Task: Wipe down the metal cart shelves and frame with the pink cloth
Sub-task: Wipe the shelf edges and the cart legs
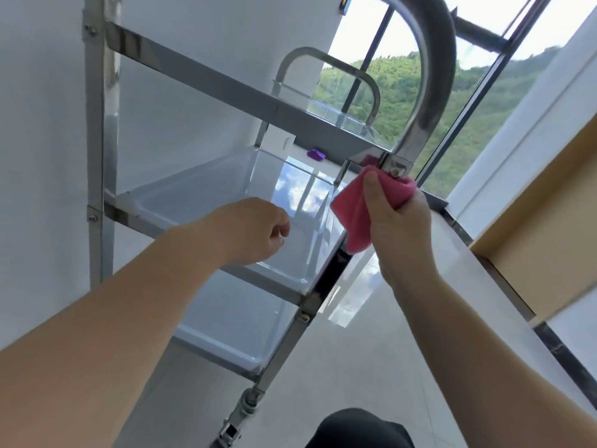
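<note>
While the pink cloth (357, 218) was gripped in the right hand (402, 231) and pressed to the front post (410, 140) at its bracket, the frame wiping was judged under way. Which shelves were finished could not be told. Left of that post, the left hand (255, 231) was held loosely curled, empty.

A white wall (38, 156) stood at the left. Beyond a dark-framed window (377, 50) lay a green wooded hillside (478, 124) under bright sky. A small purple object (316, 154) sat low near the window. The glossy pale floor (371, 350) mirrored clouds, and a tan panel (542, 253) stood at the right.
</note>
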`<act>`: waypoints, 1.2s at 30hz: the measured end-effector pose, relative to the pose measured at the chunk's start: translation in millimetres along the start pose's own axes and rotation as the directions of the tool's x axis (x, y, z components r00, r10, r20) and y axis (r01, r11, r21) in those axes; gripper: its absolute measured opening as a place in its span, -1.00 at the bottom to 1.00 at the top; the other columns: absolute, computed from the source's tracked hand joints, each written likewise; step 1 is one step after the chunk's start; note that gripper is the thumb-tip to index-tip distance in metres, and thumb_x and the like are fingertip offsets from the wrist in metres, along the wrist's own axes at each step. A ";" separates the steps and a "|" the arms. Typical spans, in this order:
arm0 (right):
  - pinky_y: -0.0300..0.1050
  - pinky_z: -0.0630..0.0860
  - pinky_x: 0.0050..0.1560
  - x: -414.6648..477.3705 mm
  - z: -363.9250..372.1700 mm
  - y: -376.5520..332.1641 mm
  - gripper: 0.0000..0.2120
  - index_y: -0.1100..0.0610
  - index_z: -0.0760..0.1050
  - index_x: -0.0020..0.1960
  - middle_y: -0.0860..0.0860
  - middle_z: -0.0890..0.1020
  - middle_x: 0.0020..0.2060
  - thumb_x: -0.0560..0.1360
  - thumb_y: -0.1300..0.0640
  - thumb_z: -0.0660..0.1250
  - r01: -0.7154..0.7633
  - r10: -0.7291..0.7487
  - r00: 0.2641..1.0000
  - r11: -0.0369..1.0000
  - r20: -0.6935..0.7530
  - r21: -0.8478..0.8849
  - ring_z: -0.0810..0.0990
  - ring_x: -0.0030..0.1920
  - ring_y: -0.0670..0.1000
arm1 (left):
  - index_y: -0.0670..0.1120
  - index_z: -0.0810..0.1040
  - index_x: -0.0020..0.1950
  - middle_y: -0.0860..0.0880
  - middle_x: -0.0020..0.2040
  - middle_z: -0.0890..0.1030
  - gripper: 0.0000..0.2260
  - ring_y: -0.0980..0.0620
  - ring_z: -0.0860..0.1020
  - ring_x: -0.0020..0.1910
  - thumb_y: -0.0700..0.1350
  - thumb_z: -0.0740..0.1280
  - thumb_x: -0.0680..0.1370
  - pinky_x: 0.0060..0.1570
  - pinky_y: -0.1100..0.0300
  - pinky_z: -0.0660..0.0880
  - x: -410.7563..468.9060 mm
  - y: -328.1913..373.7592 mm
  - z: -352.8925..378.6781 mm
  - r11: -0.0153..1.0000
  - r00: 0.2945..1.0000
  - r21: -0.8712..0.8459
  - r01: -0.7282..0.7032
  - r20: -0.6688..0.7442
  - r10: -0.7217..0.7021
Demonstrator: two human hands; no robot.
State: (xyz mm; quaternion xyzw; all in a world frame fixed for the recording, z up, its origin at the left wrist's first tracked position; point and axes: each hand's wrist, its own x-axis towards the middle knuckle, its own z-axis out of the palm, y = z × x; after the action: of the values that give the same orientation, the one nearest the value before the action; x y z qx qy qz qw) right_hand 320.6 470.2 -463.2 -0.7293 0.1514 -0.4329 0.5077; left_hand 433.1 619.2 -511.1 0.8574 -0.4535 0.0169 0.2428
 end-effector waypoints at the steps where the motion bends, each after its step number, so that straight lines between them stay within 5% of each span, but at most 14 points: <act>1: -0.05 0.62 -0.13 1.1 5.9 -0.1 -0.79 0.12 0.50 0.03 -0.14 0.64 -0.28 0.46 0.08 0.45 0.006 -0.005 1.000 0.999 -0.008 0.032 0.64 -0.26 -0.13 | 0.02 0.54 0.12 0.07 -0.02 0.59 -0.84 0.07 0.54 -0.05 -0.05 0.24 0.57 0.04 0.17 0.49 -0.3 -1.3 -0.1 1.000 1.000 0.000 0.002 -0.005 -0.002; 4: -0.19 0.47 -0.46 -2.5 15.5 6.0 -0.84 0.23 0.47 0.01 -0.13 0.54 -0.54 0.48 0.28 0.40 0.033 -0.031 0.999 0.992 -0.014 0.119 0.50 -0.54 -0.16 | 0.03 0.55 0.10 0.08 -0.06 0.59 -0.85 0.06 0.55 -0.07 -0.05 0.25 0.57 0.05 0.13 0.51 -1.2 -4.4 1.1 1.000 1.000 -0.018 0.009 -0.025 -0.010; 8: -0.21 0.34 -0.58 -10.9 14.7 24.8 -0.82 0.32 0.48 0.02 -0.09 0.52 -0.55 0.45 0.31 0.40 0.000 0.003 1.000 0.995 -0.030 0.103 0.45 -0.57 -0.03 | 0.03 0.55 0.10 0.09 -0.08 0.57 -0.85 0.07 0.54 -0.07 -0.06 0.25 0.57 0.03 0.17 0.50 -3.2 -4.1 8.2 0.999 0.999 -0.036 0.005 -0.034 -0.006; 13: -0.17 0.43 -0.46 -17.9 15.1 55.9 -0.72 0.30 0.49 0.03 0.17 0.53 -0.30 0.38 0.24 0.45 -0.033 0.036 0.999 0.991 -0.021 0.130 0.47 -0.38 0.13 | -0.01 0.56 0.11 0.06 -0.03 0.59 -0.83 0.07 0.53 -0.05 -0.07 0.26 0.57 0.00 0.20 0.47 -6.7 -9.2 15.4 0.999 0.999 -0.042 0.017 -0.026 -0.019; 17: -0.23 0.33 -0.57 -39.3 18.8 90.0 -0.81 0.37 0.36 -0.01 0.26 0.42 -0.38 0.43 0.42 0.33 -0.127 0.116 0.991 0.977 0.068 0.172 0.39 -0.49 0.09 | 0.01 0.56 0.13 0.08 -0.01 0.59 -0.83 0.07 0.54 -0.04 -0.06 0.26 0.57 0.03 0.16 0.49 -8.5 -15.6 18.5 0.998 0.999 -0.043 0.046 -0.005 -0.047; 24: -0.15 0.34 -0.56 -60.9 17.4 118.1 -0.76 0.33 0.32 -0.07 0.26 0.44 -0.37 0.43 0.31 0.39 -0.308 0.290 0.940 0.948 0.179 0.077 0.38 -0.56 0.07 | 0.01 0.55 0.13 0.10 -0.05 0.57 -0.83 0.08 0.54 -0.05 -0.06 0.24 0.57 0.01 0.18 0.48 -16.4 -15.6 16.7 0.997 0.998 -0.049 0.063 0.006 -0.063; 30: 0.18 0.45 -0.45 -39.7 11.1 73.9 -0.77 0.45 0.33 -0.17 0.21 0.40 -0.58 0.44 0.36 0.37 -0.146 0.129 0.975 0.986 0.179 0.085 0.38 -0.61 0.11 | 0.03 0.54 0.12 0.19 -0.17 0.49 -0.84 0.11 0.52 -0.09 -0.04 0.25 0.57 -0.03 0.23 0.46 -24.3 -19.2 19.3 0.996 0.998 -0.053 0.066 0.001 -0.066; 33: -0.01 0.52 -0.44 -9.0 9.4 23.8 -0.86 0.36 0.41 -0.24 0.12 0.44 -0.62 0.43 0.41 0.37 0.018 -0.032 0.994 0.991 0.105 0.134 0.44 -0.63 0.09 | 0.02 0.55 0.13 0.17 -0.12 0.52 -0.84 0.11 0.53 -0.07 -0.05 0.26 0.57 -0.03 0.25 0.45 -28.5 -22.8 21.7 0.994 0.998 -0.080 0.069 -0.007 -0.070; 36: 0.01 0.60 -0.32 4.3 5.8 4.4 -0.82 0.35 0.51 -0.03 0.02 0.54 -0.54 0.40 0.37 0.42 0.015 -0.032 0.995 0.984 0.096 0.177 0.56 -0.51 0.02 | 0.03 0.54 0.12 0.17 -0.12 0.52 -0.84 0.12 0.54 -0.08 -0.04 0.25 0.57 -0.07 0.29 0.44 -34.2 -24.8 25.0 0.989 0.997 -0.123 0.077 -0.016 -0.079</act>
State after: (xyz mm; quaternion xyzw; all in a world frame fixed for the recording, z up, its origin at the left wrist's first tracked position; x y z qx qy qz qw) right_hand 328.7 469.0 -465.6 -0.7037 0.0789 -0.4141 0.5719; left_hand 427.7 646.4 -551.7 0.8578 -0.4174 -0.0116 0.2998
